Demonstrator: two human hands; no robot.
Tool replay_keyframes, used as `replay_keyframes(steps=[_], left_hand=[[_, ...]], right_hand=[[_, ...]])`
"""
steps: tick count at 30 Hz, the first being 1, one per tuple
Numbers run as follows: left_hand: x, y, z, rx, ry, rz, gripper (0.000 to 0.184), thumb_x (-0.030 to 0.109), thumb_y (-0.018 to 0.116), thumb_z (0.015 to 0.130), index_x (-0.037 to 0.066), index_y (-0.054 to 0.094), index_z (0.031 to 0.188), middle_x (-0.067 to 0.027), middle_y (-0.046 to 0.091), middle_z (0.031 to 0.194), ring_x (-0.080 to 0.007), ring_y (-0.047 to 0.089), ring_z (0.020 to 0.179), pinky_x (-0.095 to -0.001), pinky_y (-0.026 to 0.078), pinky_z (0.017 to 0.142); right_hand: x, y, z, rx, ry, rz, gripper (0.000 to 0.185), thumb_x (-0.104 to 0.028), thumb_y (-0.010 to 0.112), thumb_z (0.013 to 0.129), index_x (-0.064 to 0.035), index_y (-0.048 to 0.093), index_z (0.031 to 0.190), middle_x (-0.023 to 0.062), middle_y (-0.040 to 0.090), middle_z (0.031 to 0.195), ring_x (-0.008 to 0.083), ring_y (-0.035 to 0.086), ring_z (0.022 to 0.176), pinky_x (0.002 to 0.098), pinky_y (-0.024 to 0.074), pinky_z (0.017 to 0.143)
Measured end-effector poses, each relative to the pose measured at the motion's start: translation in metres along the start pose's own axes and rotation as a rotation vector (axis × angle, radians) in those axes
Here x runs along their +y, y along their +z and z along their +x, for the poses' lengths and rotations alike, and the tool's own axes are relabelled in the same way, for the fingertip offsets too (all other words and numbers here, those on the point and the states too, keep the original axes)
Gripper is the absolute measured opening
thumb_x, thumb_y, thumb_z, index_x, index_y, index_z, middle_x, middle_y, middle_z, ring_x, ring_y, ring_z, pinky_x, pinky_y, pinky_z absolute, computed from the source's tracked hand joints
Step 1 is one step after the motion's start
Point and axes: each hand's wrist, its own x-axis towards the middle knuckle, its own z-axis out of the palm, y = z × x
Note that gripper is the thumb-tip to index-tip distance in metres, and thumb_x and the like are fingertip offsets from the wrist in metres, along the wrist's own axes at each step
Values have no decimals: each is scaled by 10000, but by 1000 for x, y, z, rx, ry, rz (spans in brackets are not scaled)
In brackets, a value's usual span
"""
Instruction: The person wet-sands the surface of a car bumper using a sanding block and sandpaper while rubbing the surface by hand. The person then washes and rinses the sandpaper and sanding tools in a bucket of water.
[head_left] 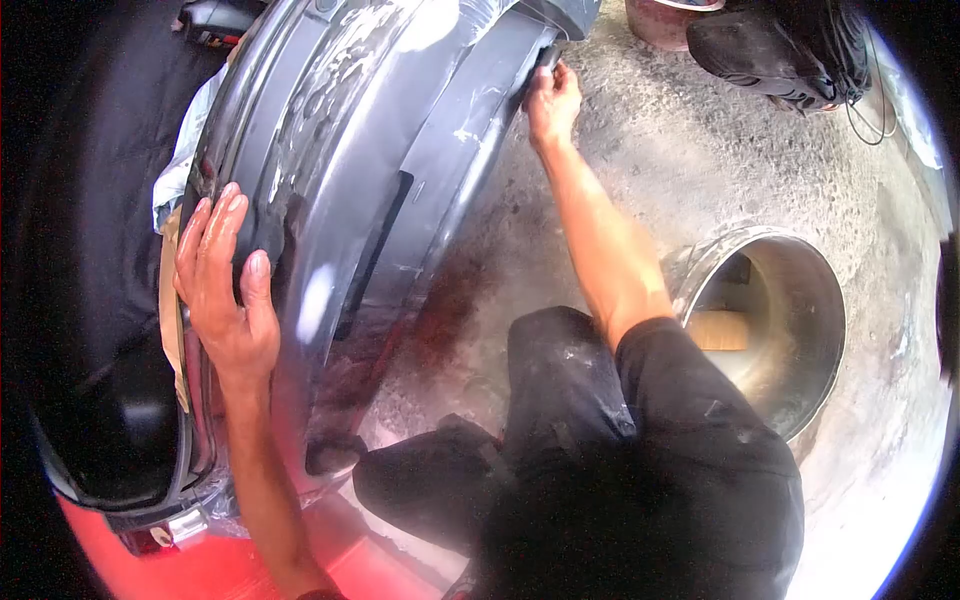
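A large dark grey car bumper [370,150], wet and shiny with whitish smears, slants across the left and centre of the view. My left hand [225,290] rests on its left part with the fingers stretched and the thumb apart. Near the upper right edge of the bumper is my right hand [553,105], its fingers bent against a small dark thing that is too small to name. Brown paper or card [172,310] runs along the bumper's left edge beside my left hand.
On the right a round metal drum [840,320] lies open, a tan block [720,330] inside. A reddish bucket [665,22] and a dark bag-like thing [770,50] are at the top right. Red bodywork [250,570] shows at the lower left, above rough concrete [640,130].
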Motion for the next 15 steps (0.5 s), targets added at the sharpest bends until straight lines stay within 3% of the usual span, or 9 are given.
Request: replay_keyframes(steps=[2,4,5,6,7,9,12,15], left_hand=[[1,0,1,-4,1,-2,435,84,592,982,64,618,1416,-94,633,1461,-318,478,1435,-452,290,1219],[1,0,2,-4,6,4,430,87,591,985,65,620,1413,-93,634,1460,-318,479,1434,-453,285,1222],[2,0,3,-5,14,10,425,90,591,987,65,621,1411,-93,634,1460,-318,479,1433,-454,282,1224],[2,0,2,-9,20,16,421,93,591,990,66,623,1409,-93,634,1460,-318,480,1432,-454,279,1225],[3,-1,1,-20,18,25,419,92,592,990,67,624,1408,-92,635,1460,-318,480,1432,-455,277,1226],[4,-2,3,-24,24,40,415,90,595,991,69,627,1404,-91,636,1458,-317,481,1431,-456,272,1229],[4,-4,3,-71,34,67,416,90,575,1010,61,605,1424,-105,608,1485,-332,469,1439,-477,271,1242],[1,-5,0,-80,37,81,420,90,568,1014,54,595,1432,-114,599,1494,-337,466,1442,-488,269,1248]], right_hand=[[9,-3,-37,-4,-10,48,361,-136,644,1018,26,599,1338,85,677,987,128,638,751,309,555,600],[0,-3,-48,4,56,40,390,-163,676,990,29,617,1324,149,701,1092,204,656,962,343,532,806],[-3,-5,-37,5,70,18,398,-186,695,971,31,645,1302,205,723,1187,277,670,1166,372,510,1018],[6,-4,-17,10,3,-56,383,-177,705,961,29,658,1280,205,728,1173,284,705,1067,380,543,946],[-3,-1,1,-21,182,117,365,-162,710,956,31,666,1263,201,731,1141,249,713,902,380,572,810],[-5,-3,19,-23,95,17,367,-134,707,955,51,654,1267,180,727,1114,205,671,771,378,564,687],[-15,-13,4,-6,209,233,380,-135,708,960,62,647,1279,172,717,1144,207,673,806,382,565,687],[-18,-20,-38,21,232,236,421,-155,707,967,68,627,1315,178,704,1206,242,695,944,392,576,809]])
